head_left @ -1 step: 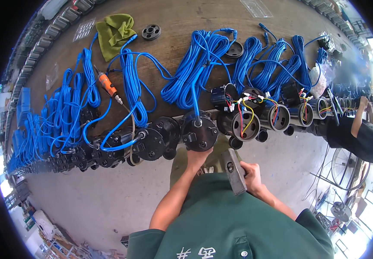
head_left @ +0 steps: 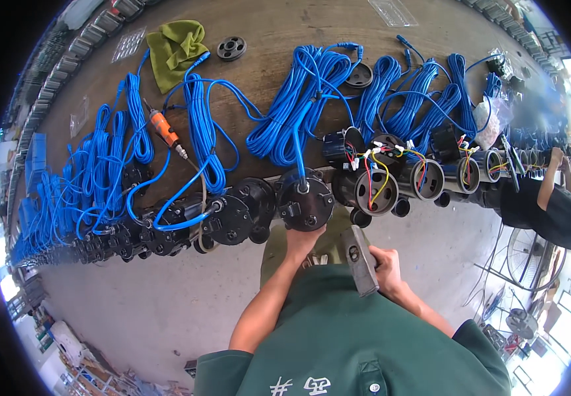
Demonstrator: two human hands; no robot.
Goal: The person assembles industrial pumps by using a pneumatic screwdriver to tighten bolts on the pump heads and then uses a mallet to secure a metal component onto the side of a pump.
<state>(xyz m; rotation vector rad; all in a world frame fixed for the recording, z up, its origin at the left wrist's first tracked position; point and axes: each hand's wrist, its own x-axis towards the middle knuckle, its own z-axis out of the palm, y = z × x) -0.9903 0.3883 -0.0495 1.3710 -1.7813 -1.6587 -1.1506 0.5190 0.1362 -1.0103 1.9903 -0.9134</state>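
My left hand (head_left: pixel 304 241) is closed around the lower side of a black capped motor housing (head_left: pixel 306 206); most of its fingers are hidden behind the cap. A blue cable (head_left: pixel 299 148) enters this cap and leads up to a large coil (head_left: pixel 289 119) on the table. My right hand (head_left: pixel 386 269) grips a hammer by its handle, close below the cap and in front of my body. The hammer's grey block head (head_left: pixel 361 261) faces up toward me. To the right stands an uncapped housing (head_left: pixel 374 191) with coloured wires and white connectors.
Capped housings (head_left: pixel 227 221) line the table edge leftward, with several open ones (head_left: pixel 424 179) rightward. Blue cable coils cover much of the tabletop (head_left: pixel 285 26). An orange power screwdriver (head_left: pixel 165 129) and green cloth (head_left: pixel 178 49) lie among them. Another person (head_left: pixel 549 204) works at far right, near a fan (head_left: pixel 530 254).
The hammer head has shifted very slightly upward. Otherwise nothing visibly differs.
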